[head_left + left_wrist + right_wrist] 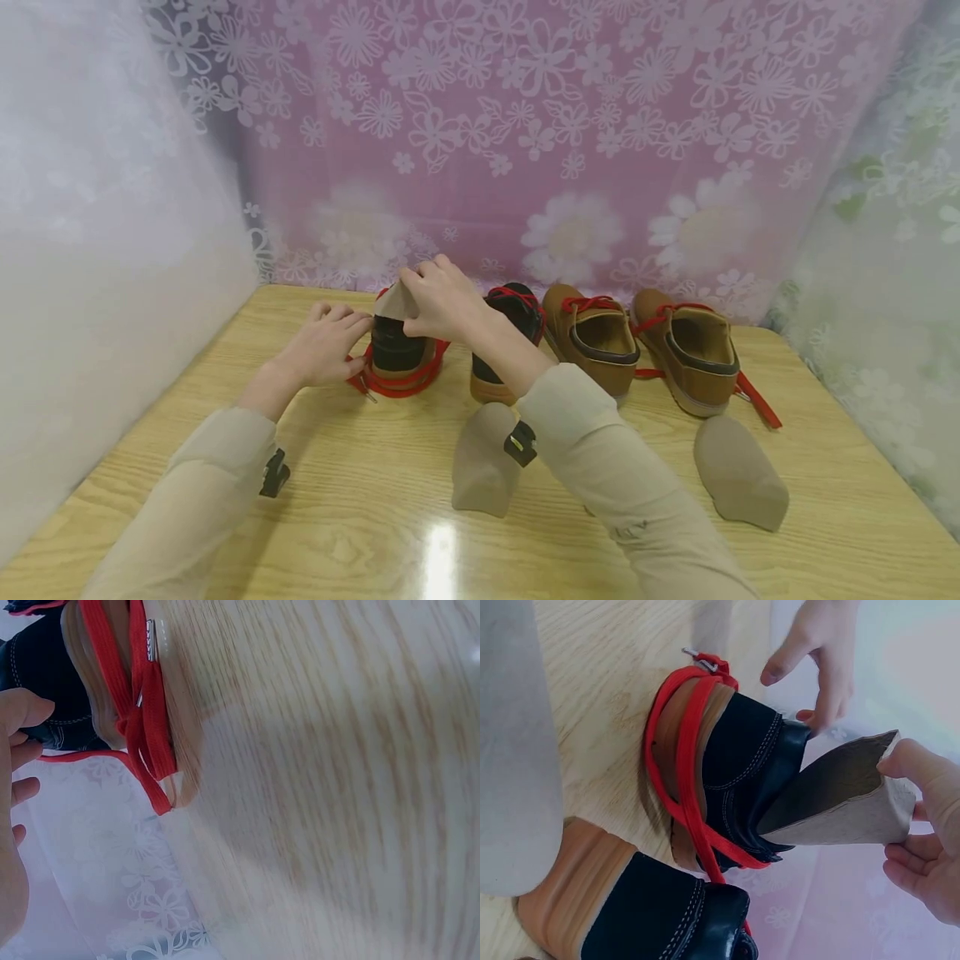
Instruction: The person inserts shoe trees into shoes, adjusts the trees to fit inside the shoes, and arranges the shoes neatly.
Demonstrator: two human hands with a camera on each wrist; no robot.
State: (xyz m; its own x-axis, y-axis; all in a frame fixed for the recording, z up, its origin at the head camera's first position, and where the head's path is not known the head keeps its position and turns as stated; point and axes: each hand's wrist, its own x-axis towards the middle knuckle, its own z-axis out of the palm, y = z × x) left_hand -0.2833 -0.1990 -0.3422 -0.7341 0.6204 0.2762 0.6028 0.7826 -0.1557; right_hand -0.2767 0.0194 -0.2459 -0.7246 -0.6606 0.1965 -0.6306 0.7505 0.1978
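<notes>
My right hand (446,302) pinches the upper end of a grey-beige cardboard shoe insert (855,814), whose lower end sits inside the opening of a black shoe (393,354). The toe of that shoe is hidden from the head view. Red laces (690,742) with metal tips loop round its tan sole at the heel. At the shoe's left side is my left hand (322,343), fingers loosely bent and the fingertips right at the collar in the right wrist view. In the left wrist view, its thumb (30,709) overlaps the black upper.
A second black shoe (487,367) stands to the right, partly behind my right forearm. Further right stand two brown shoes (611,367) with red laces. One cardboard insert (483,475) lies before the black shoes, another insert (738,475) at the right. A floral curtain (480,167) hangs behind.
</notes>
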